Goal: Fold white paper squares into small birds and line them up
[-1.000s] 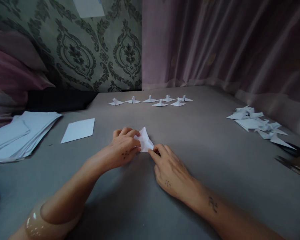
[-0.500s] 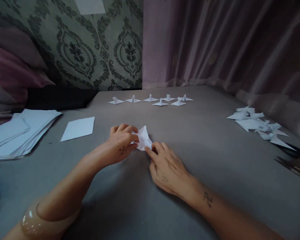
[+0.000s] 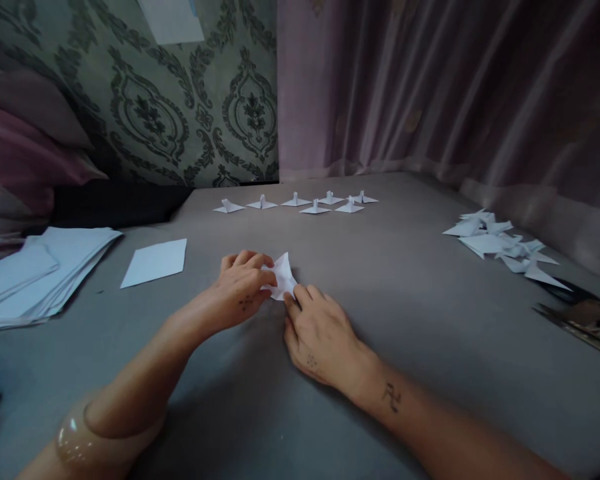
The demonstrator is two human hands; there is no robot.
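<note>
A small creased piece of white paper (image 3: 284,275) lies on the grey cloth surface (image 3: 220,413) between my hands, with one corner pointing away from me. My left hand (image 3: 245,283) grips its left edge, thumb and fingers curled round it, hiding that side. At the lower right edge, my right hand (image 3: 320,333) presses the paper with its thumb and forefinger closed; the other fingers are bent beneath the palm. Beyond the hands, several folded white paper birds (image 3: 315,208) stand in a loose row.
To the left are a stack of white paper sheets (image 3: 75,260) and a single square sheet (image 3: 155,262). A heap of folded paper birds (image 3: 500,241) lies at the right, near scissors (image 3: 560,320) and a curtain (image 3: 360,87). A black cloth (image 3: 120,203) lies at the back left.
My right hand has shifted a little left, closer to my left hand, and the paper between them shows narrower. The whole view has also turned slightly.
</note>
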